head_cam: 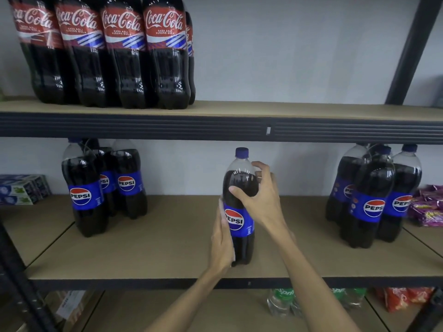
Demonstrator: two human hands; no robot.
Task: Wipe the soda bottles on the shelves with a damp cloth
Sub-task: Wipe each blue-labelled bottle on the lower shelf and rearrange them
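Head view puts us at the middle shelf, where one Pepsi bottle stands upright near the front edge, at the centre of our sight. Our right hand curls round its shoulder from two o'clock, thumb on the front and fingers round the back. Our left hand lies flat along the bottle's side at eight o'clock, pressing a sliver of white cloth against it. On the same shelf a left cluster of Pepsi stands at nine o'clock and a right cluster at three o'clock. Coca-Cola bottles line the shelf above at eleven o'clock.
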